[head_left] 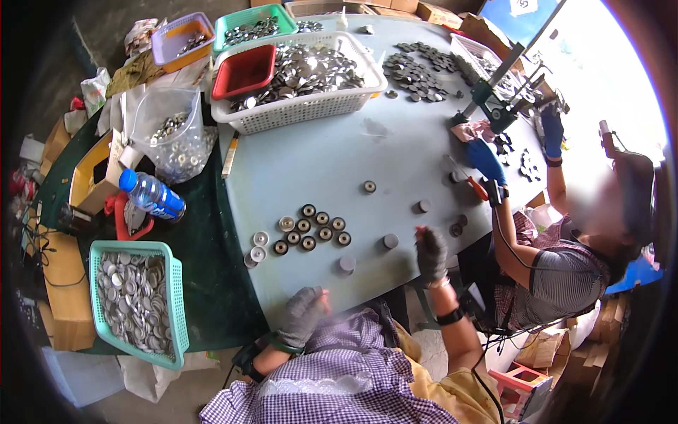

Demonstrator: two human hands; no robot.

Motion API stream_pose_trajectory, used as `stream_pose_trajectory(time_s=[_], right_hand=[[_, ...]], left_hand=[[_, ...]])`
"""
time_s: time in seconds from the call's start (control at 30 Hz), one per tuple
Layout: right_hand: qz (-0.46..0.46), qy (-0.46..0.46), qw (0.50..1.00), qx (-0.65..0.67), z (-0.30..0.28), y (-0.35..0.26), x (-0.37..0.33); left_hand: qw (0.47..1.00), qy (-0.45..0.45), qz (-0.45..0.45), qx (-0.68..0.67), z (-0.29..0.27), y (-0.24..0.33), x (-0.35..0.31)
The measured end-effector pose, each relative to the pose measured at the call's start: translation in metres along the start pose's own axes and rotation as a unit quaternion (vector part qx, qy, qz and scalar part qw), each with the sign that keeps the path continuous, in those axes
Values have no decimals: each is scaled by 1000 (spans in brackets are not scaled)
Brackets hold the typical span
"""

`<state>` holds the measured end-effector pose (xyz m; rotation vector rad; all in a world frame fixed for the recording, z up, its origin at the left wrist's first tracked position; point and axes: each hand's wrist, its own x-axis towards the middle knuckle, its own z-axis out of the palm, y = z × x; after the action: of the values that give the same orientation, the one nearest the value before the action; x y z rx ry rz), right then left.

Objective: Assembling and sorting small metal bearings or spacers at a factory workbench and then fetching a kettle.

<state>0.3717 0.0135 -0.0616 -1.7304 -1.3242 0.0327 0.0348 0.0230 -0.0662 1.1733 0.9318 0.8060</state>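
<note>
Grey-gloved left hand (302,315) lies at the near edge of the desk (282,159), fingers loosely curled; right hand (431,256) is raised farther right, fingers bent in a narrow curl. Fingertips are blurred and both palms face away, so cannot tell whether either holds a piece. Grey caps (390,242) sit between and beyond the hands, one just left of the right hand. Dark-rimmed round pieces (304,225) cluster beyond the left hand, well apart from it. Caps rest flat, smooth faces up, short axes upright; the dark-rimmed pieces also lie flat, centres facing upward, outlines round.
</note>
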Motion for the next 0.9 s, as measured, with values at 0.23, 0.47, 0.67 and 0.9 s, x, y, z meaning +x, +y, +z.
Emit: stream_pose_trajectory(time_s=[0.23,0.47,0.67,0.9], right_hand=[[-61,-200,977,43,49,-126,-17],[-94,-262,960,-40,79,-94,-30],[-37,-244,964,94,58,-111,-23],[278,-203,784,517,54,-96,-34]], left_hand=[[987,-15,90,136,-2,12,1],[995,81,33,53,-11,20,0],[841,217,219,445,-43,64,52],[700,188,169,668,-46,60,84]])
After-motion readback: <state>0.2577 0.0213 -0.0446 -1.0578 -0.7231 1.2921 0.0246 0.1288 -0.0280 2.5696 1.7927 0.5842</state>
